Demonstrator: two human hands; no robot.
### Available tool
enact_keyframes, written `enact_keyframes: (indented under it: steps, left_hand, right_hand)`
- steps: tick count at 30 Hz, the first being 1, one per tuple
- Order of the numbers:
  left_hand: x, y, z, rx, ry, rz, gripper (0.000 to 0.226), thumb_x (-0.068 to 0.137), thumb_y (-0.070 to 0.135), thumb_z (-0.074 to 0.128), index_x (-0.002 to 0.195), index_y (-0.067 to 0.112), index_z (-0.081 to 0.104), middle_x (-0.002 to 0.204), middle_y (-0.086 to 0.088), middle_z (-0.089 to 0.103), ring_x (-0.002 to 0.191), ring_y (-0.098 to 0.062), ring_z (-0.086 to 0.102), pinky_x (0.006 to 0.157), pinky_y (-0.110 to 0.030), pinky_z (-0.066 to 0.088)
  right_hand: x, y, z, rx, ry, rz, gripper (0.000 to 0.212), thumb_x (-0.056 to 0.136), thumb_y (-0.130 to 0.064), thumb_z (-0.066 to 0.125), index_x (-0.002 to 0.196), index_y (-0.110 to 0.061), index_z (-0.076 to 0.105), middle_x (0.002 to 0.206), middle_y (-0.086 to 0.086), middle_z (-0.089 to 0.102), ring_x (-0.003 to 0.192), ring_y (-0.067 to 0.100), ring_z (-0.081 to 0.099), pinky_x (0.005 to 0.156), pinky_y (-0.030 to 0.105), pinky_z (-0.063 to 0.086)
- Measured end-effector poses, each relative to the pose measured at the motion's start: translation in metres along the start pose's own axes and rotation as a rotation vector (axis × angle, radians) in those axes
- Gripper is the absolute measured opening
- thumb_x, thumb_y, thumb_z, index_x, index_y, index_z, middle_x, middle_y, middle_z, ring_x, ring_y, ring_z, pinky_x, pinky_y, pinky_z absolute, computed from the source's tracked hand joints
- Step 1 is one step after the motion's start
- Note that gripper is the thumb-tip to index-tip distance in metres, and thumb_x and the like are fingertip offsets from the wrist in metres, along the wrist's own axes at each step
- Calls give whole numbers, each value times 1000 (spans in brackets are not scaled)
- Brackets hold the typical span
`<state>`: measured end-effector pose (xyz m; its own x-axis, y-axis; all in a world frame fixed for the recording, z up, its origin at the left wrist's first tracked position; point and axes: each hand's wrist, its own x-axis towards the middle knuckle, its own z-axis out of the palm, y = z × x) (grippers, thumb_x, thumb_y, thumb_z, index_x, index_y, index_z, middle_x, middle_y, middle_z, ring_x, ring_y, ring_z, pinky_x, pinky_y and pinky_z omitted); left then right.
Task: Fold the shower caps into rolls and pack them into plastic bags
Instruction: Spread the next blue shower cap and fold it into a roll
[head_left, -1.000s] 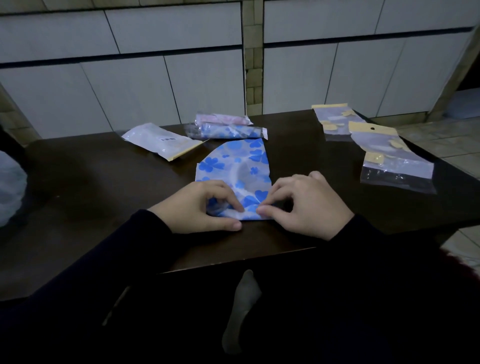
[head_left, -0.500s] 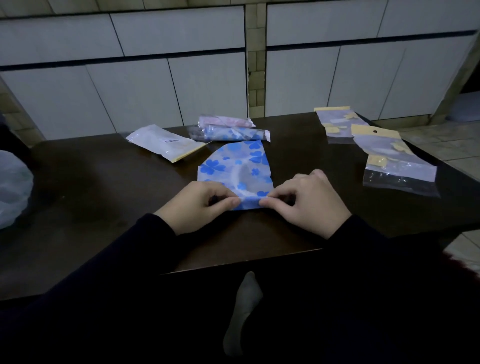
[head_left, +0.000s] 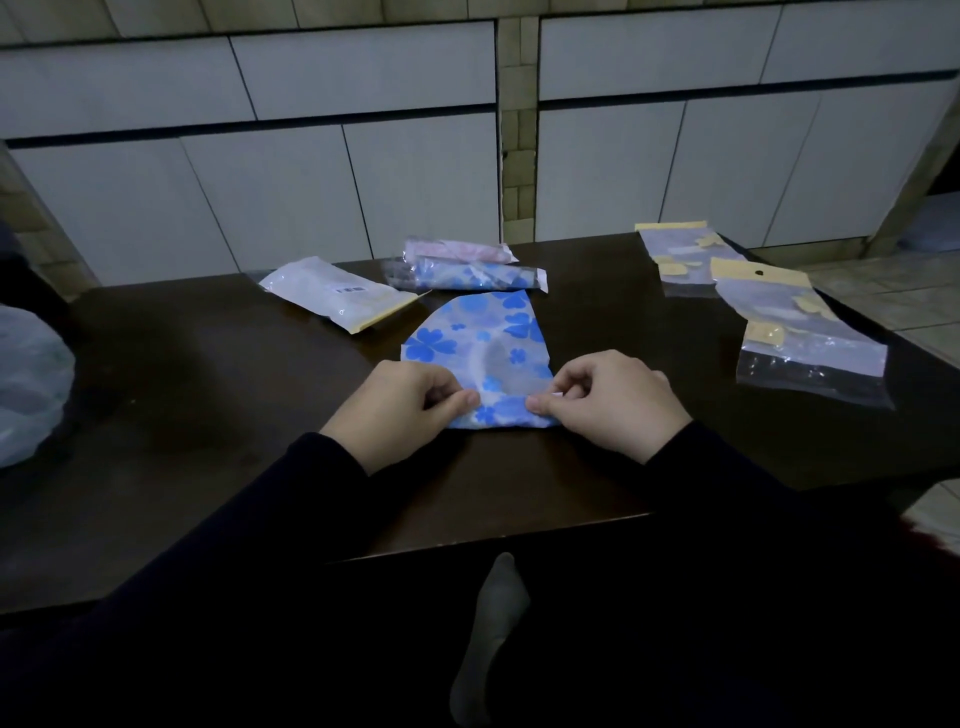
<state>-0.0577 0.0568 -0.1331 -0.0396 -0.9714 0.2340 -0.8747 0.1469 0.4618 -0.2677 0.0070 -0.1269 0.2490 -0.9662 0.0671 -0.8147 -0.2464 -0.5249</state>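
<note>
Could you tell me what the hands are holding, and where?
Both the left hand and right hand pinch the blue-flowered shower cap at its near, rolled edge.

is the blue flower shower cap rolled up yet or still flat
Mostly flat. The shower cap lies spread on the table; only its near edge is turned, pinched by both hands.

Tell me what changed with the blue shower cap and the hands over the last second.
Both hands, left hand and right hand, rolled the near edge of the blue flowered shower cap away from the person, so less of it lies flat; they kept pinching that rolled edge throughout. The packed bags behind it and the empty bags on the right stayed put.
</note>
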Motion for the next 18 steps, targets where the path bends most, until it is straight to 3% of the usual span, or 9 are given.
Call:
enact_keyframes:
  steps: [5,8,12,15,18]
  left_hand:
    - [3,0,0,6,-37,59,13,85,33,69,78,25,60,74,9,56,60,4,48,58,-11,35]
    - [2,2,-1,-10,-68,161,14,85,24,70,83,32,59,87,10,53,67,13,48,65,-7,35]
    - [1,1,-3,8,-72,230,5,87,21,68,87,25,69,94,12,58,70,16,49,67,-4,34]
    - [2,-4,-3,35,-41,256,6,86,24,70,88,21,74,94,10,61,77,4,54,72,-8,38]
    - [1,-5,-7,83,-45,284,16,86,31,67,87,18,77,94,9,64,86,-2,57,79,-13,42]
  right_hand:
    - [-12,-4,5,-251,227,-213,21,82,-57,61,89,-38,58,91,-17,49,90,6,41,79,33,21]
    - [-21,-9,12,-313,308,-371,8,88,-44,60,88,-37,61,95,-16,53,93,10,44,77,32,15]
    - [-20,-11,10,-315,272,-357,15,92,-46,55,89,-36,66,95,-16,64,91,11,47,76,33,12]
    - [-16,-13,9,-397,210,-373,28,91,-56,48,94,-36,66,93,-14,63,91,12,46,83,37,19]
    - [-17,-18,8,-470,170,-414,38,84,-67,49,96,-35,65,97,-12,65,94,15,48,79,37,18]
